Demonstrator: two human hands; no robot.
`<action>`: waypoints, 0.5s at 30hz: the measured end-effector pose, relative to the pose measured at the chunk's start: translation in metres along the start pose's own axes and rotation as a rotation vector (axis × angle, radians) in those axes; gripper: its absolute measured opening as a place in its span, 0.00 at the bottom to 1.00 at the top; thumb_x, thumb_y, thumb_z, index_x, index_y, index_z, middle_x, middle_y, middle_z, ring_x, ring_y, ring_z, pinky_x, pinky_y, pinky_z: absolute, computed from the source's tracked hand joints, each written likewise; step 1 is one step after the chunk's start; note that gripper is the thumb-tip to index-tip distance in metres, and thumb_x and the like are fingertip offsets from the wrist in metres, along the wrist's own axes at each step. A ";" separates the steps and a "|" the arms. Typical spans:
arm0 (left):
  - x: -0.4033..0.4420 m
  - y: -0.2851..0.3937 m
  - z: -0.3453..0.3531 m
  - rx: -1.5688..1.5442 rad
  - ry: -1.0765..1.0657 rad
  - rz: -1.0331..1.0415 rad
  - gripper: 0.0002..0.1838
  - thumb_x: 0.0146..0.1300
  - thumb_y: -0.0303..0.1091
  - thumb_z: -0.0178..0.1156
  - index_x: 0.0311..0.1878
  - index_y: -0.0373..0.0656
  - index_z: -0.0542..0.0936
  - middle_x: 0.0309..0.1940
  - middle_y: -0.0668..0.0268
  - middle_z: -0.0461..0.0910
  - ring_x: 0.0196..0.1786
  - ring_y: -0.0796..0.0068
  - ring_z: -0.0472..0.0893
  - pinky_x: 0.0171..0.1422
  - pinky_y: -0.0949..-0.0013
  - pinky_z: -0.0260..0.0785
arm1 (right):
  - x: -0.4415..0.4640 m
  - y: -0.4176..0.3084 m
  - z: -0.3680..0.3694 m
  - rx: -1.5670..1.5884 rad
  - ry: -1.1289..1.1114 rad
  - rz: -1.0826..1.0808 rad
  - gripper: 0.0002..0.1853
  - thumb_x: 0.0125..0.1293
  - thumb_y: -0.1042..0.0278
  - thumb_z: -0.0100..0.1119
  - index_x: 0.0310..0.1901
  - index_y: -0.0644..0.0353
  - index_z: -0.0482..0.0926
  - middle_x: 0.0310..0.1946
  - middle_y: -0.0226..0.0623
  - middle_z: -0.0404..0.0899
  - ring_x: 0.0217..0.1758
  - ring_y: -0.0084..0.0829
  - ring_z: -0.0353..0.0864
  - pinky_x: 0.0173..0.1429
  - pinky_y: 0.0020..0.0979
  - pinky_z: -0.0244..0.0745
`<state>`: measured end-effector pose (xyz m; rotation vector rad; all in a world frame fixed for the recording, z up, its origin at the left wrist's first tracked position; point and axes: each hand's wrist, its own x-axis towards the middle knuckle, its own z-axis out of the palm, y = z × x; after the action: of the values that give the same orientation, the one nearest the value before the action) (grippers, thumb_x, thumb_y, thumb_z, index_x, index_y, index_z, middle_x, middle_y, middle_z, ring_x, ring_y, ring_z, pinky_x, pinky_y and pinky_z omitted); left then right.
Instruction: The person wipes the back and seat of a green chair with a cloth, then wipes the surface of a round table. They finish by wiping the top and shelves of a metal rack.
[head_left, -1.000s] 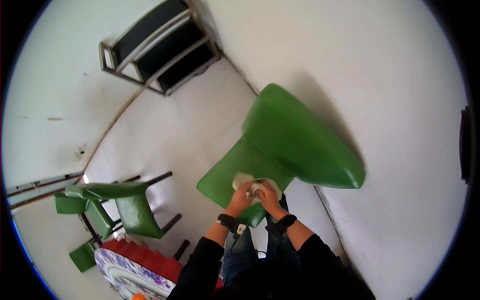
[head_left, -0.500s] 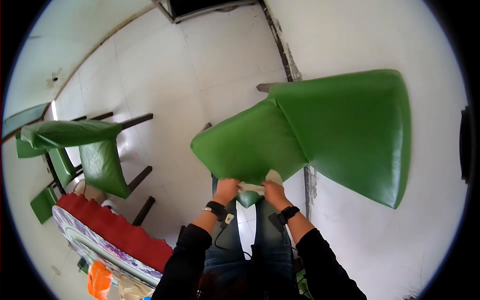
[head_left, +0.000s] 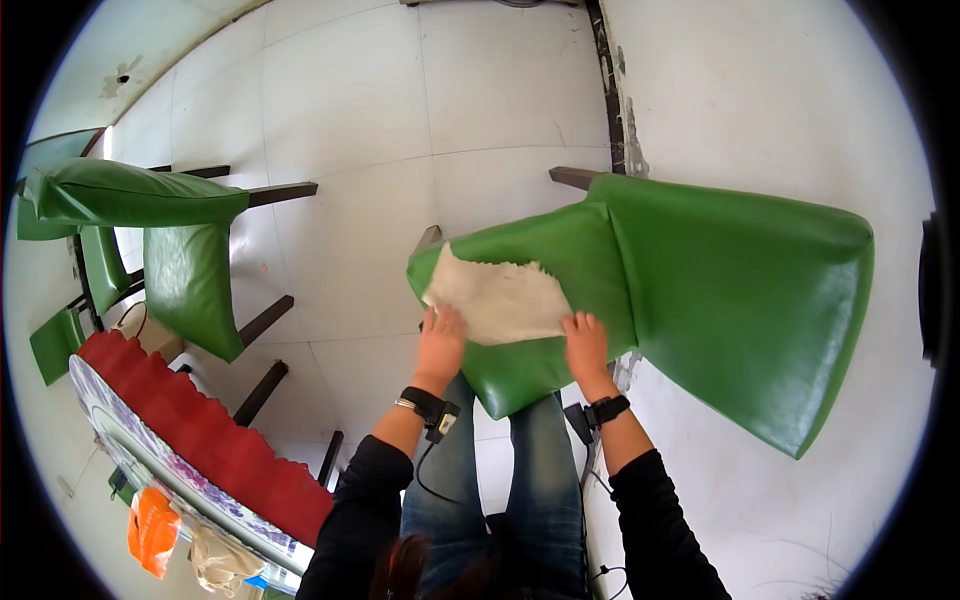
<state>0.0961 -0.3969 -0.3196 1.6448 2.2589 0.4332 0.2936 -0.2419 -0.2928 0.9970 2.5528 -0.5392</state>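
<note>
A beige cloth [head_left: 500, 300] with a ragged far edge lies spread over the seat of a green padded chair [head_left: 520, 370]. My left hand [head_left: 440, 350] has its fingers closed on the cloth's near left corner. At the near right corner, my right hand [head_left: 587, 348] pinches the cloth's edge. Both hands are just above the seat, close to its front. The chair's large green backrest [head_left: 745, 295] extends to the right, against the wall.
Another green chair [head_left: 185, 280] with dark legs stands at the left. Below it is a table with a red scalloped cloth [head_left: 220, 440] and a floral edge. An orange bag [head_left: 153, 530] and a beige plastic bag [head_left: 218, 558] are at the lower left. Pale floor tiles [head_left: 350, 200] lie ahead.
The cloth, bunched between my hands before, is now spread out over the seat. My hands have moved apart and slightly forward over the chair. The whole view has shifted a little.
</note>
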 end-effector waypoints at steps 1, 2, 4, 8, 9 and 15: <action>-0.008 0.001 0.007 0.018 -0.112 0.001 0.13 0.42 0.24 0.50 0.34 0.38 0.75 0.41 0.59 0.72 0.52 0.61 0.67 0.57 0.56 0.55 | -0.010 0.005 0.015 0.000 0.001 -0.007 0.19 0.40 0.80 0.51 0.39 0.59 0.70 0.35 0.39 0.67 0.43 0.38 0.67 0.43 0.33 0.64; -0.015 0.004 0.010 0.021 -0.113 -0.005 0.13 0.42 0.24 0.50 0.34 0.38 0.75 0.41 0.59 0.72 0.52 0.61 0.67 0.57 0.56 0.55 | -0.025 0.010 0.030 -0.018 -0.038 0.008 0.20 0.42 0.79 0.51 0.43 0.59 0.68 0.38 0.41 0.67 0.46 0.38 0.65 0.47 0.33 0.62; -0.025 0.012 0.013 -0.058 -0.170 -0.001 0.14 0.43 0.26 0.51 0.37 0.38 0.75 0.43 0.57 0.71 0.54 0.59 0.65 0.59 0.55 0.53 | -0.032 0.007 0.034 -0.029 -0.085 0.019 0.22 0.44 0.78 0.51 0.47 0.60 0.67 0.41 0.42 0.66 0.50 0.39 0.63 0.50 0.33 0.60; -0.027 0.017 0.015 -0.109 -0.125 -0.077 0.18 0.43 0.25 0.50 0.42 0.38 0.72 0.46 0.55 0.68 0.53 0.58 0.66 0.58 0.55 0.54 | -0.034 0.014 0.044 0.256 0.031 0.230 0.23 0.50 0.74 0.51 0.52 0.60 0.63 0.45 0.44 0.65 0.46 0.38 0.67 0.47 0.33 0.64; -0.022 0.014 0.017 -0.141 -0.121 -0.216 0.20 0.44 0.24 0.50 0.45 0.37 0.70 0.47 0.55 0.67 0.51 0.57 0.67 0.56 0.57 0.56 | -0.029 0.018 0.050 0.387 0.140 0.340 0.23 0.52 0.73 0.51 0.51 0.61 0.63 0.44 0.43 0.65 0.43 0.38 0.69 0.44 0.33 0.66; 0.014 -0.021 0.038 -0.534 -0.034 -0.609 0.27 0.47 0.27 0.55 0.53 0.36 0.61 0.51 0.50 0.63 0.42 0.58 0.71 0.44 0.62 0.64 | 0.020 0.035 0.070 0.712 0.228 0.522 0.16 0.49 0.70 0.57 0.41 0.59 0.71 0.34 0.41 0.71 0.29 0.35 0.74 0.32 0.32 0.68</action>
<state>0.0896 -0.3881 -0.3638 0.6627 2.2098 0.7469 0.3165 -0.2398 -0.3704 1.9773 2.1378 -1.2629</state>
